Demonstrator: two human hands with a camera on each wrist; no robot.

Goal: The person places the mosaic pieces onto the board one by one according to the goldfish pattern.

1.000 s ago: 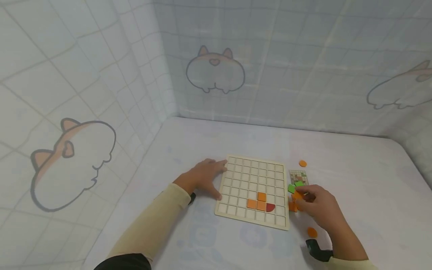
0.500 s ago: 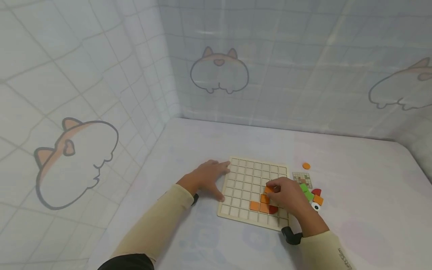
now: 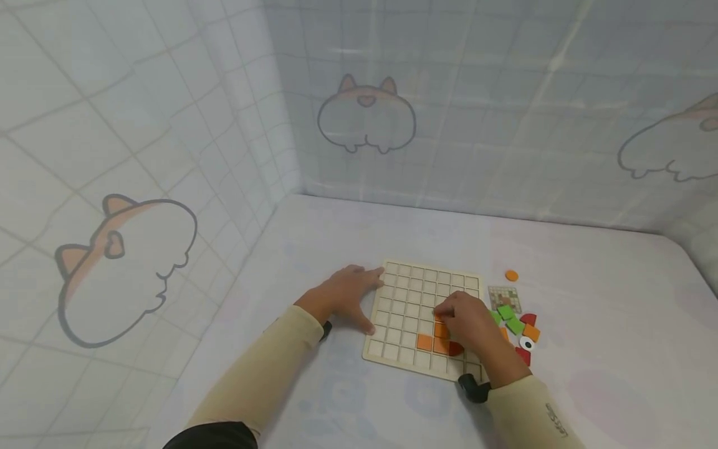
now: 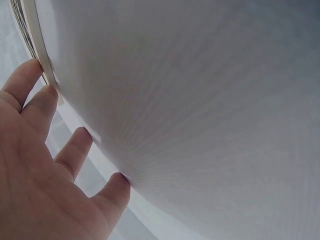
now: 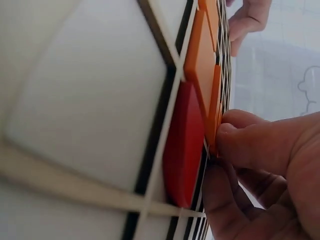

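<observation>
A pale wooden grid board (image 3: 392,353) lies on the white surface. My left hand (image 3: 348,296) spreads along its left side, thumb and fingertips at the edge; in the left wrist view two fingertips (image 4: 48,95) meet the board's rim. My right hand (image 3: 468,321) is over the board's right half, pinching an orange tile (image 3: 439,317) down at the grid, largely covered by the fingers. Just in front of it in the grid sit orange square tiles (image 3: 424,342) and a red quarter-round tile (image 3: 455,348). The right wrist view shows thumb and fingers close behind the red tile (image 5: 184,145).
Right of the board is a loose cluster: green tiles (image 3: 514,325), red pieces (image 3: 523,355), an orange square (image 3: 530,333) and a white eye disc (image 3: 526,343). A small pattern card (image 3: 504,298) and an orange disc (image 3: 512,275) lie behind them. White tiled-print walls surround the surface.
My right hand has moved left from the loose pieces onto the board with an orange tile, and now holds it down at the grid. My left hand stays at the board's left edge.
</observation>
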